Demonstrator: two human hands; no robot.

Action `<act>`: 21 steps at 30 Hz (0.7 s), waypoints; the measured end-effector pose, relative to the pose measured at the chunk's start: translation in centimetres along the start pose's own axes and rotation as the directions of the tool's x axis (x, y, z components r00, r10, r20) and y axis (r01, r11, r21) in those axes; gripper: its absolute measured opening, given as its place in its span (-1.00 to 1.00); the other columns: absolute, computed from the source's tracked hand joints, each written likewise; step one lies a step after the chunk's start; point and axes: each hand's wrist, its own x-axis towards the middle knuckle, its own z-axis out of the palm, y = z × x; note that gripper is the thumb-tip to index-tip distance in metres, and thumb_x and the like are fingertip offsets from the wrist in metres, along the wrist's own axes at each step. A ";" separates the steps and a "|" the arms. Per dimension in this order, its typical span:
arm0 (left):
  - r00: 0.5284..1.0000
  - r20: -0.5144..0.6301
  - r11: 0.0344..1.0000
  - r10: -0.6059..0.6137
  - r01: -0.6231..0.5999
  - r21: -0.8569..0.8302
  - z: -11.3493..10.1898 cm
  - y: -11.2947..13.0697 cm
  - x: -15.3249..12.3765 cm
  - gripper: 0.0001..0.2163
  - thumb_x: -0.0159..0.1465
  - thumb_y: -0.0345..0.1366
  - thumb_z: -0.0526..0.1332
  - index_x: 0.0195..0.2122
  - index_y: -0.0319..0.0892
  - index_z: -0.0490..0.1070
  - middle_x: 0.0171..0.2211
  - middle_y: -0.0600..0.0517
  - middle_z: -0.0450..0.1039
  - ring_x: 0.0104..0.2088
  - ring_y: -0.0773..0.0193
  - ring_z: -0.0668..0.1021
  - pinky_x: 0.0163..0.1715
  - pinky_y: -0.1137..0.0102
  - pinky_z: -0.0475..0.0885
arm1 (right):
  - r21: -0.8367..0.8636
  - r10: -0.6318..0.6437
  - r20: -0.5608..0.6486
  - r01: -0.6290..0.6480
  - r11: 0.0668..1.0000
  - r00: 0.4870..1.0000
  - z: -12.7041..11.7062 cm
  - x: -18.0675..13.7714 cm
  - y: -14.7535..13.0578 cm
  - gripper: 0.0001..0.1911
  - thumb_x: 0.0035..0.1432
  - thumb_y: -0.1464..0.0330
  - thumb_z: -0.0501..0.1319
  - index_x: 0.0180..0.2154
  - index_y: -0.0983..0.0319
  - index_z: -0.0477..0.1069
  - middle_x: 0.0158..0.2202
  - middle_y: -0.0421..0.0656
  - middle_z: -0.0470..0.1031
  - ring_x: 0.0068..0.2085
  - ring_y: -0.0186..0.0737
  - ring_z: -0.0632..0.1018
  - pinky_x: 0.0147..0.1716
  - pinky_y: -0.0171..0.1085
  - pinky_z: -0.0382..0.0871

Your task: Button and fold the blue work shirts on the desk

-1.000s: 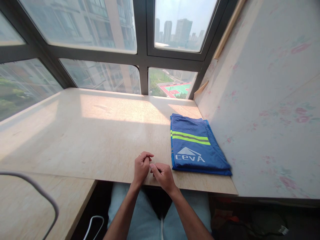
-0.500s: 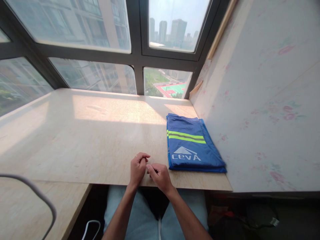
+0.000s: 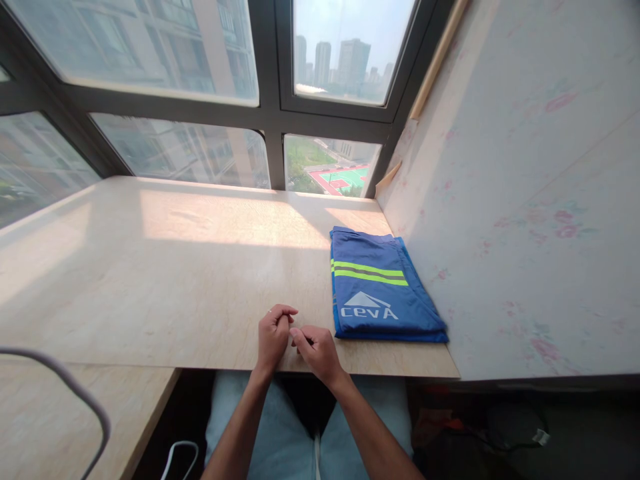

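My left hand [image 3: 273,339] rests at the front edge of the pale tabletop [image 3: 210,293], its fingers loosely curled in. Beside it, my right hand [image 3: 316,351] is also closed, thumb over bent fingers, and the two hands nearly touch. No object shows in either one. Just right of my right hand lies a folded blue garment [image 3: 370,290] with yellow-green and grey stripes and white "CEVA" lettering. It sits flat and neat, several layers thick, close to the wall.
Windows [image 3: 330,73] rise behind the tabletop. A flower-patterned wall [image 3: 510,220] borders the right side. At lower left, a grey cable [image 3: 85,397] arcs over a second board [image 3: 65,413], and a white cable [image 3: 173,457] hangs near my legs.
The whole view has shifted very slightly. Both hands keep the same pose, and the folded garment stays where it was on the tabletop.
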 end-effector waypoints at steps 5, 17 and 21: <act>1.000 0.001 1.000 0.004 -0.004 0.004 0.0 0.1 0.0 -0.78 0.12 -0.35 0.04 -0.43 -0.15 0.49 -0.54 0.06 0.46 -0.47 0.27 0.51 -0.43 0.40 0.39 | -0.004 0.006 -0.001 -0.006 1.000 1.000 0.1 0.0 0.0 -0.54 0.32 0.19 0.09 -0.57 0.24 0.45 -0.60 -0.22 0.42 -0.53 -0.34 0.42 -0.46 -0.35 0.19; 1.000 0.001 1.000 0.006 -0.006 0.007 0.0 0.1 0.0 -0.78 0.12 -0.36 0.04 -0.43 -0.15 0.50 -0.54 0.06 0.45 -0.48 0.28 0.50 -0.44 0.41 0.38 | -0.018 0.011 0.005 -0.011 1.000 1.000 0.0 0.0 0.0 -0.51 0.33 0.16 0.07 -0.57 0.24 0.45 -0.61 -0.22 0.42 -0.54 -0.34 0.40 -0.47 -0.35 0.19; 1.000 0.001 1.000 0.004 -0.004 0.010 0.0 0.0 -0.1 -0.78 0.12 -0.36 0.04 -0.44 -0.15 0.49 -0.54 0.06 0.45 -0.48 0.28 0.51 -0.44 0.41 0.38 | -0.014 0.012 0.005 -0.012 1.000 1.000 0.0 0.0 0.0 -0.50 0.33 0.16 0.06 -0.58 0.23 0.44 -0.61 -0.22 0.42 -0.54 -0.34 0.41 -0.47 -0.35 0.20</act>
